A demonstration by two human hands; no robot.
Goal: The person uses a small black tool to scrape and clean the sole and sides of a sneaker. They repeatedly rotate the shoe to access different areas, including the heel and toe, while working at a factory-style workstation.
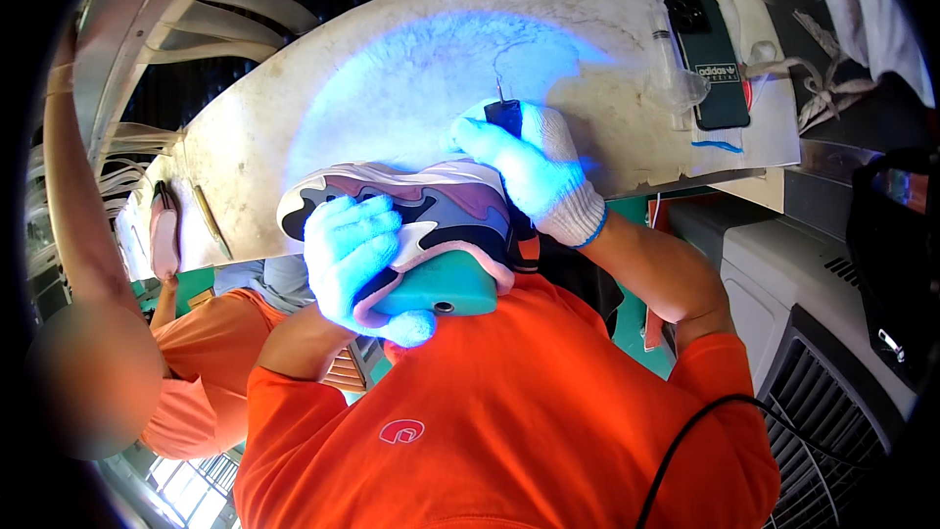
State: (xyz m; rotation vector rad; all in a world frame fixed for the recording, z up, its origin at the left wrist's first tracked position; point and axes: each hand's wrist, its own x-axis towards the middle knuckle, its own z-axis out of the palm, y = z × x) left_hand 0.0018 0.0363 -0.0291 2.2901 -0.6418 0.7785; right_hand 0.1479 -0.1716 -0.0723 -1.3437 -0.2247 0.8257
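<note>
A multicoloured sneaker (441, 204) on a teal shoe last (441, 292) lies on its side in front of my chest. My left hand (357, 255), in a white knit glove, grips its upper from the near side. My right hand (524, 162), also gloved, holds a small dark tool (507, 114) with a thin metal tip above the shoe's sole edge. A bluish light falls on both gloves, the shoe and the worn white bench (372, 88) behind.
A dark phone (709, 61) and a clear syringe-like applicator (674, 78) lie at the bench's right end. A pencil-like stick (211, 220) and another shoe (164, 235) lie at the left, where a person in orange (108, 353) stands. A grey machine (813, 333) is at right.
</note>
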